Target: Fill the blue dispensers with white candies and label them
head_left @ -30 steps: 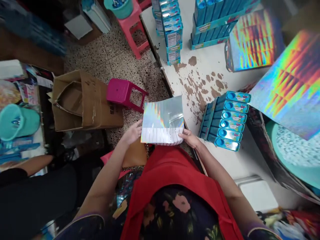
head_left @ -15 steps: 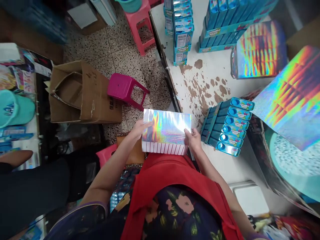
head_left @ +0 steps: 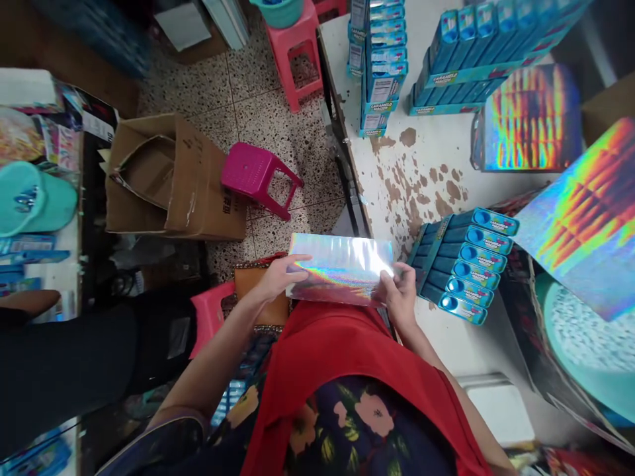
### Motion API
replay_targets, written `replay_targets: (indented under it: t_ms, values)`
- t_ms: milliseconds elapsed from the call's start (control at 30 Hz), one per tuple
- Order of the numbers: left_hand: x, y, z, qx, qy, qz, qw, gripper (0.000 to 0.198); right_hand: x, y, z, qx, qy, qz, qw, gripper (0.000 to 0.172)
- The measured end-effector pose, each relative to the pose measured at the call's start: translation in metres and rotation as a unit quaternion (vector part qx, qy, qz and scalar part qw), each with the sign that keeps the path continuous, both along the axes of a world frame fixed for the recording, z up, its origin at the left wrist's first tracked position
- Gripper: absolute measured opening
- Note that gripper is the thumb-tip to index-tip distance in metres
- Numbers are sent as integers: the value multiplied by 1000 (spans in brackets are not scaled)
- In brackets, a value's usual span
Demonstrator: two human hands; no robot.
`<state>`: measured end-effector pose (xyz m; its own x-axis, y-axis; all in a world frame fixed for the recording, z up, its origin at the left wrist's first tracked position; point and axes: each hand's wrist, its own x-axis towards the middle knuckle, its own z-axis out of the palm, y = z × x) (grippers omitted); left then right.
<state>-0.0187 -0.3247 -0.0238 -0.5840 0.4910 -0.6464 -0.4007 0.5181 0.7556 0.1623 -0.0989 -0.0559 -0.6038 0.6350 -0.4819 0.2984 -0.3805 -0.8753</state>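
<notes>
Just above the red apron [head_left: 342, 337], a shiny holographic cardboard piece [head_left: 342, 261] is held level between both hands. My left hand [head_left: 278, 279] grips its left end, with fingers lying over the top face. On the opposite end, my right hand [head_left: 401, 294] is closed with the thumb on top. The underside of the piece is hidden. Right of my right hand, a tray of blue candy boxes [head_left: 459, 264] labelled "Caramelo Macizo" rests on the white table [head_left: 377, 205].
More blue boxes [head_left: 387, 73] stand stacked at the table's far end. Holographic sheets [head_left: 533, 119] lie at the right, near a turquoise tub [head_left: 560, 344] of small pieces. On the floor are a cardboard carton [head_left: 198, 185] and a magenta stool [head_left: 253, 172]. Another person's dark-clothed leg [head_left: 69, 370] is at left.
The holographic piece has tipped, so its row of white slotted sections no longer shows. My left fingers reach further over its top. The whole view has shifted slightly.
</notes>
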Motion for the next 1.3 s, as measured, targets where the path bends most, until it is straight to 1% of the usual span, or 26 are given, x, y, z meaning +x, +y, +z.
replay_targets:
  t_ms: [33,133,233,300,400,467,533,567,633,700,733,800,833,867,900,933,1000,1067,1133,1233,1300]
  values:
    - [0,-1,0,-15,9,-10,1000,50,2,1,1,7,1,9,1000,41]
    - [-2,-2,-1,-36,37,-1,999,47,10,2,2,29,-32,26,999,36]
    - [-9,0,-1,-40,77,-4,996,35,17,0,4,35,-54,59,996,40]
    - [-14,3,1,-30,113,-30,993,26,18,-1,5,61,-51,87,993,41]
    - [-21,7,3,-35,170,-98,980,20,15,-1,3,148,-66,104,981,31]
    - [-25,9,4,-68,242,-122,960,18,14,0,-3,197,-84,102,972,30]
    - [-29,10,5,-99,332,-131,929,15,15,2,-9,239,-97,105,961,32]
    - [-31,10,6,-102,367,-141,914,15,15,3,-11,260,-103,109,954,34]
    - [-32,11,9,-93,398,-188,893,20,13,5,-12,310,-111,119,937,37]
    - [-28,16,11,-87,405,-248,876,26,2,1,-6,363,-104,139,915,36]
    - [-24,20,13,-87,409,-279,865,28,-8,-3,-2,385,-88,166,904,36]
    - [-15,31,16,-74,422,-340,837,29,-33,-17,9,409,-39,256,875,39]
    - [-12,37,17,-62,424,-364,827,29,-47,-24,13,409,-17,310,858,36]
    - [-10,41,18,-50,422,-379,822,28,-60,-31,15,404,-8,351,845,28]
    - [-10,44,19,-43,415,-383,824,28,-70,-36,16,394,-9,381,836,23]
    - [-14,44,20,-45,406,-372,833,29,-76,-39,15,383,-15,396,835,23]
    - [-28,39,20,-67,375,-317,869,28,-76,-35,9,354,-34,393,848,23]
    - [-48,28,18,-100,321,-252,907,26,-61,-21,2,312,-56,362,877,21]
    - [-66,14,13,-119,256,-205,937,24,-38,-3,-4,249,-77,326,909,22]
    - [-83,-4,2,-103,181,-147,967,22,-5,20,-7,168,-102,265,944,22]
    - [-90,-10,-5,-84,161,-105,978,22,9,27,-6,153,-119,236,952,24]
